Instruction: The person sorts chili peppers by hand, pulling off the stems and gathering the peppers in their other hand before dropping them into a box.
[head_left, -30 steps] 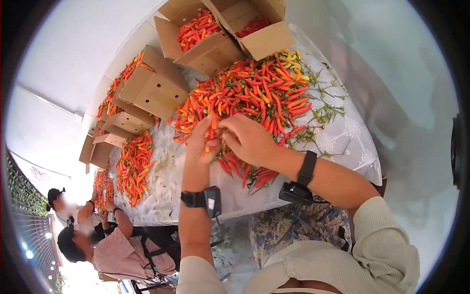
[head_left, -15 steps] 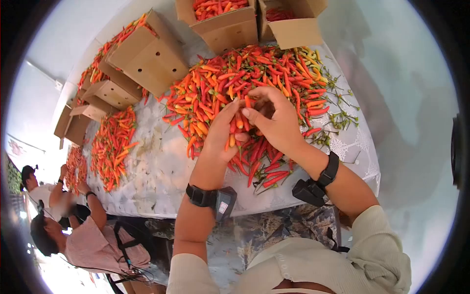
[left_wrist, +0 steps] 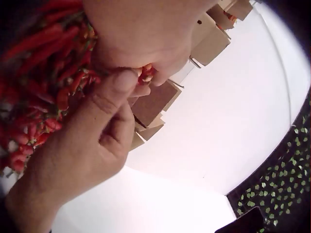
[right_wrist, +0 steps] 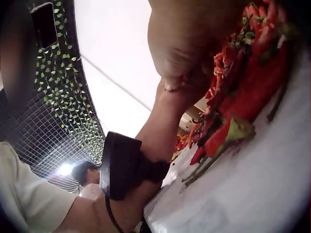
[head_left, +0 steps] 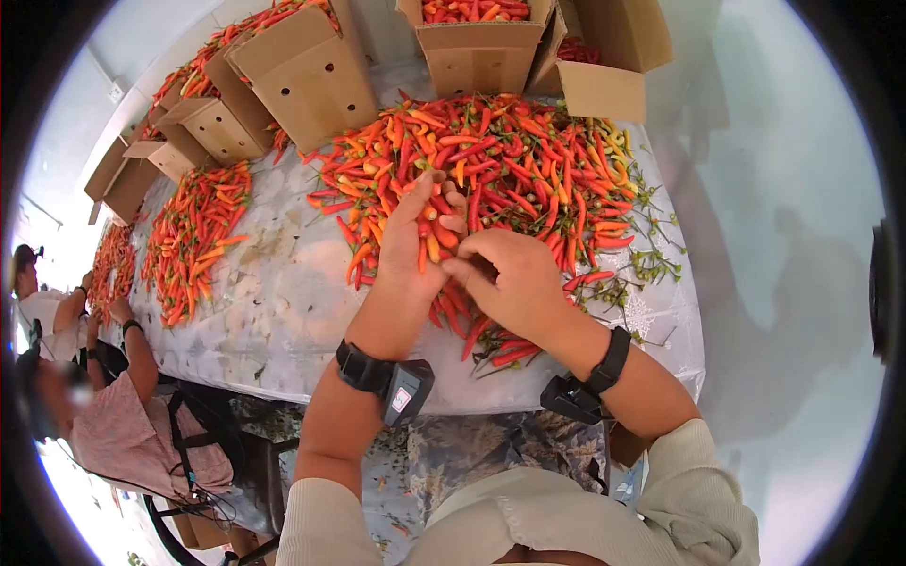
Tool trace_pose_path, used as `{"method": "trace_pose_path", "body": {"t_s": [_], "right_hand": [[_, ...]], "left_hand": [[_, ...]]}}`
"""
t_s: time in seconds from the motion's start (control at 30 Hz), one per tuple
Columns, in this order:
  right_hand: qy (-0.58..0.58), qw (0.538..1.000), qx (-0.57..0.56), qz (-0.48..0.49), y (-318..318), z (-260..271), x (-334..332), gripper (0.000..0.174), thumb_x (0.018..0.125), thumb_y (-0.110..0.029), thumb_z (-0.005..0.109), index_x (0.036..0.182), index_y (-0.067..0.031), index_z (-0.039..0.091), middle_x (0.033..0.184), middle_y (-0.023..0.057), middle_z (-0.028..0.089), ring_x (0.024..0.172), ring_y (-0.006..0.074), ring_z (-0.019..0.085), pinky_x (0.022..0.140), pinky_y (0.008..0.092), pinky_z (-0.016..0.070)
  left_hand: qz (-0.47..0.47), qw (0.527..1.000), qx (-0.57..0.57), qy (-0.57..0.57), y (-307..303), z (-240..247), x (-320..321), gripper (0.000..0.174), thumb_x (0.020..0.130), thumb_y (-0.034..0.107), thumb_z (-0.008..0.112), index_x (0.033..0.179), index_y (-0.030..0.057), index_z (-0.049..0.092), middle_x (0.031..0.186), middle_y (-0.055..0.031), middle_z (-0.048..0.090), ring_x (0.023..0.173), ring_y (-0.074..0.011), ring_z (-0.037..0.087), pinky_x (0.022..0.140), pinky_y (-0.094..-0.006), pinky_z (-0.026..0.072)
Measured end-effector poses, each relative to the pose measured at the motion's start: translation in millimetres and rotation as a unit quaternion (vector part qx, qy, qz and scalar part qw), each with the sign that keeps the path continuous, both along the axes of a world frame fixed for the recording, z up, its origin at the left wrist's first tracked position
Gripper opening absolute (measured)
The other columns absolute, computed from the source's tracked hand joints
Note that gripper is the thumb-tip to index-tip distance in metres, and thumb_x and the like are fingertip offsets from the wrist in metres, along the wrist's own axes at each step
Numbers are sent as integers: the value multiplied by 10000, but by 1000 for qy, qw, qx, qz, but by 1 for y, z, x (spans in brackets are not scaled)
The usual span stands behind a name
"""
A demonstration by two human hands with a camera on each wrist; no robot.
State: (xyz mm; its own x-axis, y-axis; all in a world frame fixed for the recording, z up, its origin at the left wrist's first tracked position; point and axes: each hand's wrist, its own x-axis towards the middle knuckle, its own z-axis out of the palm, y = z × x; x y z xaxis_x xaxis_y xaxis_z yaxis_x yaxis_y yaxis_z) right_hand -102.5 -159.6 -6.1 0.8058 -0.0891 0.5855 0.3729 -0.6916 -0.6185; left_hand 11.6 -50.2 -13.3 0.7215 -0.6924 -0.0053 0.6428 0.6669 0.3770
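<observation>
My left hand [head_left: 408, 255] holds several red and orange chili peppers [head_left: 433, 247] across its palm, fingers curled over them. Beside it my right hand [head_left: 519, 281] has its fingers bent, thumb and forefinger pinching at the end of a chili pepper in that bunch. The left wrist view shows the right thumb [left_wrist: 124, 81] pressed close to a chili pepper [left_wrist: 146, 73] poking out of the left hand. A large heap of chili peppers [head_left: 528, 160], many with green stems, lies just beyond both hands. In the right wrist view, chili peppers [right_wrist: 252, 92] lie close under the right hand.
Cardboard boxes [head_left: 481, 58] of chili peppers line the table's far side, with another box [head_left: 307, 85] further left. Loose green stems [head_left: 656, 264] lie at right on the white tablecloth [head_left: 283, 292]. A second pile [head_left: 196, 241] sits at left, where other people [head_left: 142, 434] work.
The head view has shifted. My right hand has dropped from the upper fingers of the left hand to its palm side. The left hand has turned, showing the held chili peppers more.
</observation>
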Motion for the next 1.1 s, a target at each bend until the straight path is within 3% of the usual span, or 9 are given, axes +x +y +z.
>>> {"method": "trace_pose_path", "body": {"t_s": [0.17, 0.27, 0.47, 0.5, 0.6, 0.7, 0.8, 0.9, 1.1], "right_hand": [[-8, 1000, 22, 13, -2, -4, 4, 149, 814, -135, 682, 914, -50, 612, 817, 129, 635, 766, 336, 628, 662, 419, 503], [-17, 999, 7, 30, -5, -1, 3, 166, 836, -122, 660, 967, -44, 594, 837, 138, 634, 773, 321, 630, 669, 410, 501], [-39, 987, 149, -45, -6, 9, -2, 153, 881, -84, 612, 1018, -27, 572, 848, 122, 627, 660, 258, 622, 580, 330, 477], [-35, 986, 155, -43, -6, 9, -2, 165, 879, -74, 613, 1031, -27, 569, 854, 114, 630, 649, 237, 617, 571, 320, 471], [-28, 984, 170, -44, -8, 5, 1, 209, 872, -43, 616, 1073, -28, 562, 874, 89, 638, 619, 173, 601, 543, 287, 454], [-18, 980, 195, -30, -7, 10, -2, 239, 865, -32, 622, 1093, -21, 553, 898, 89, 638, 653, 160, 604, 552, 278, 457], [-69, 981, 174, -44, -5, 10, 0, 247, 867, -26, 621, 1103, -17, 547, 912, 97, 632, 698, 160, 609, 574, 270, 466], [-80, 982, 161, -57, -7, 7, 0, 243, 869, -21, 618, 1101, -13, 547, 911, 102, 626, 737, 166, 620, 589, 272, 476], [-59, 976, 202, -57, -6, 9, 0, 216, 869, -21, 617, 1080, -18, 566, 894, 100, 626, 741, 188, 633, 601, 284, 482]], "left_hand": [[-10, 999, -41, 26, 0, -4, 3, 237, 988, 242, 526, 1049, 14, 546, 988, -108, 579, 878, -193, 586, 660, -266, 558], [-4, 995, -61, 82, 1, 2, 1, 265, 1009, 275, 471, 1059, 32, 564, 1049, -112, 600, 1003, -234, 608, 765, -326, 575], [-15, 992, -97, 77, 2, 11, -3, 326, 1030, 298, 395, 1125, 40, 570, 1247, -135, 579, 1199, -291, 532, 1027, -479, 435], [-34, 988, -127, 79, 2, 12, -4, 370, 1036, 320, 362, 1209, 49, 544, 1327, -144, 535, 1284, -298, 461, 1090, -513, 346], [12, 996, -72, 49, -1, 18, -12, 400, 1036, 302, 337, 1320, 64, 486, 1439, -190, 431, 1354, -357, 374, 1110, -526, 312], [-23, 991, -117, 54, -3, 18, -14, 465, 1034, 343, 324, 1392, 67, 433, 1483, -210, 364, 1387, -382, 313, 1146, -529, 243], [-47, 993, -94, 61, -3, 23, -16, 548, 1023, 452, 315, 1422, 85, 399, 1476, -158, 389, 1389, -333, 326, 1120, -525, 285], [-62, 992, -103, 48, -2, 24, -18, 592, 1011, 501, 314, 1435, 94, 384, 1482, -160, 380, 1396, -334, 316, 1116, -517, 290], [-58, 997, -45, 32, -1, 19, -14, 581, 1005, 520, 318, 1380, 95, 446, 1387, -147, 479, 1287, -314, 446, 1049, -510, 374]]}}
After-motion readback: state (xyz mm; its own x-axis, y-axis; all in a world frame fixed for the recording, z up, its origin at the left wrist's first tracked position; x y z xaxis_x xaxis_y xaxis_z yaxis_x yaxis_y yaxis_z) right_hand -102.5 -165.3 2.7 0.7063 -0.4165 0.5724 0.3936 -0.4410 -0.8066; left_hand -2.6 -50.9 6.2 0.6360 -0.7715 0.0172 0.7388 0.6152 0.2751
